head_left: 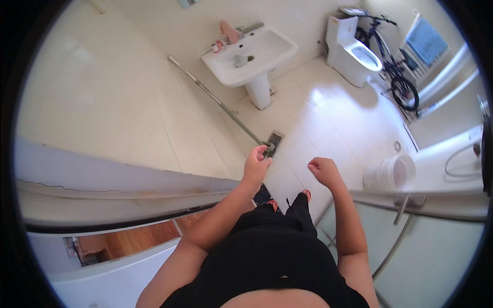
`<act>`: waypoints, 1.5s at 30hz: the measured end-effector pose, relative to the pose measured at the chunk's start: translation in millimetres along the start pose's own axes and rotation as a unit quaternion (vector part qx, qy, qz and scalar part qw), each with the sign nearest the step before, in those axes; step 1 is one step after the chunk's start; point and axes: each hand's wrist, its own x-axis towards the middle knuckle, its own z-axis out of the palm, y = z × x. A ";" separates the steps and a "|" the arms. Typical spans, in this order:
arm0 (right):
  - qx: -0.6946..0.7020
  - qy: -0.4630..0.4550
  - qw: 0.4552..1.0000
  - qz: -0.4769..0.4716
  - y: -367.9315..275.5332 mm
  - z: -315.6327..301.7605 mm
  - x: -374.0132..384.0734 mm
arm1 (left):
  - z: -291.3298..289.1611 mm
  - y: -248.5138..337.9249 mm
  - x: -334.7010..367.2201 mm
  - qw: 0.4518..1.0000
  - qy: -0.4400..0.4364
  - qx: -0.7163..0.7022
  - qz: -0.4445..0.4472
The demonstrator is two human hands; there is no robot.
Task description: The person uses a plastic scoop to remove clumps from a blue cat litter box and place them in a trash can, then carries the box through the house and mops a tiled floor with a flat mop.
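A white bucket (393,173) stands on the floor (328,113) near my right; its contents are too washed out to tell. My left hand (256,163) grips the mop handle (221,105) leaning against the wall, and my right hand (323,169) hangs empty, loosely curled.

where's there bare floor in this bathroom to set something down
The widest bare tiles lie between the sink pedestal, the toilet and the white bucket. A smaller patch sits between the mop head and the bucket. It is crowded by the bicycle beside the toilet, and around the left hand at the mop.
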 end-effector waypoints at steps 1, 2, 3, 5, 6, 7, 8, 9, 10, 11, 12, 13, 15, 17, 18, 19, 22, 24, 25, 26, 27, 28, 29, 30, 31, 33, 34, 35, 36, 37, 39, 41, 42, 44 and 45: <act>-0.004 -0.009 0.999 -0.031 -6.1 0.5 17.6 | 1.7 6.9 17.4 0.995 0.056 -0.066 -0.041; 0.004 -0.033 0.999 -0.043 -11.3 -0.4 31.9 | 2.3 0.9 43.9 0.995 0.078 -0.061 -0.022; 0.017 -0.057 0.997 -0.053 -21.8 4.5 44.8 | -6.7 -6.4 73.5 0.994 0.088 -0.056 -0.015; 0.023 -0.098 0.992 -0.079 -31.4 13.0 63.2 | -24.8 -20.4 133.3 0.982 0.176 -0.064 -0.019; 0.031 -0.107 0.990 -0.092 -34.3 18.8 65.8 | -40.2 -31.1 159.0 0.979 0.193 -0.064 -0.017; 0.048 -0.124 0.987 -0.093 -33.1 22.8 68.4 | -56.5 -37.6 185.7 0.972 0.228 -0.044 -0.037; 0.048 -0.151 0.984 -0.085 -26.7 21.6 71.0 | -64.7 -39.5 208.3 0.964 0.256 -0.028 -0.060; 0.046 -0.183 0.979 -0.078 -13.9 19.1 75.4 | -63.2 -35.5 227.2 0.963 0.259 -0.040 -0.062; 0.038 -0.193 0.978 -0.063 -4.3 14.6 80.1 | -59.9 -30.6 242.6 0.956 0.243 -0.090 -0.134; 0.030 -0.203 0.978 -0.047 3.7 9.5 87.8 | -58.3 -27.6 259.6 0.943 0.223 -0.140 -0.206; 0.026 -0.209 0.976 -0.052 -0.9 4.6 99.0 | -74.3 -31.2 281.0 0.940 0.229 -0.147 -0.207; 0.043 -0.225 0.972 -0.056 -10.6 4.7 109.2 | -103.8 -45.7 302.4 0.940 0.251 -0.122 -0.196; 0.050 -0.240 0.968 -0.050 -19.4 2.4 131.5 | -141.5 -66.6 346.0 0.940 0.263 -0.103 -0.191; 0.051 -0.220 0.974 0.007 -19.2 4.7 155.6 | -172.8 -80.7 389.1 0.939 0.252 -0.116 -0.203; 0.047 -0.209 0.977 0.003 -19.5 6.8 167.6 | -192.8 -80.4 414.2 0.939 0.248 -0.123 -0.203; 0.039 -0.214 0.976 0.010 -18.9 6.0 176.8 | -205.9 -88.0 430.9 0.939 0.249 -0.126 -0.199; 0.046 -0.218 0.970 0.093 -2.8 11.4 208.9 | -204.4 -93.5 483.8 0.937 0.279 -0.110 -0.179; 0.075 -0.223 0.964 0.120 1.1 23.9 229.2 | -228.7 -98.9 518.7 0.919 0.361 -0.078 -0.136; 0.079 -0.222 0.963 0.127 -0.3 28.7 236.3 | -240.6 -102.2 535.7 0.908 0.391 -0.082 -0.122; 0.081 -0.223 0.962 0.132 2.3 33.2 243.1 | -255.7 -105.0 549.1 0.911 0.384 -0.084 -0.127; 0.056 -0.229 0.961 0.147 10.2 37.9 247.7 | -258.7 -104.0 559.8 0.914 0.370 -0.092 -0.136; 0.032 -0.237 0.958 0.160 17.0 43.5 249.9 | -259.8 -103.8 567.4 0.916 0.363 -0.095 -0.145; 0.025 -0.236 0.957 0.166 21.7 49.0 251.6 | -261.7 -101.2 576.2 0.905 0.378 -0.126 -0.148; 0.039 -0.232 0.954 0.187 24.8 52.6 251.5 | -265.6 -105.2 587.3 0.893 0.395 -0.158 -0.149; 0.056 -0.229 0.950 0.205 26.3 54.9 251.8 | -274.5 -114.8 599.9 0.891 0.396 -0.161 -0.151; 0.032 -0.266 0.942 0.204 28.7 59.2 262.6 | -298.4 -143.7 626.5 0.897 0.395 -0.163 -0.110; 0.034 -0.274 0.941 0.194 24.6 63.9 267.4 | -317.4 -156.9 634.7 0.898 0.399 -0.161 -0.096; 0.046 -0.286 0.941 0.176 15.9 70.7 272.5 | -353.6 -165.0 634.3 0.923 0.349 -0.127 -0.098; 0.052 -0.290 0.940 0.169 8.2 75.3 282.3 | -375.9 -166.7 633.0 0.946 0.292 -0.097 -0.103; 0.050 -0.271 0.947 0.165 5.1 73.3 291.9 | -364.3 -170.1 634.9 0.946 0.288 -0.105 -0.106; 0.041 -0.249 0.955 0.158 -1.5 66.7 301.7 | -333.9 -166.1 639.3 0.944 0.320 -0.010 -0.083; 0.044 -0.235 0.961 0.137 -3.4 59.6 308.5 | -301.1 -144.0 641.6 0.934 0.346 -0.049 -0.078; 0.040 -0.228 0.963 0.136 -1.1 56.8 307.2 | -296.8 -130.2 642.3 0.928 0.360 -0.063 -0.073; -0.012 -0.232 0.964 0.132 13.5 50.9 300.0 | -291.4 -105.9 647.8 0.919 0.376 -0.106 -0.053; -0.014 -0.227 0.965 0.133 24.1 50.2 293.8 | -289.5 -97.7 649.8 0.915 0.379 -0.133 -0.042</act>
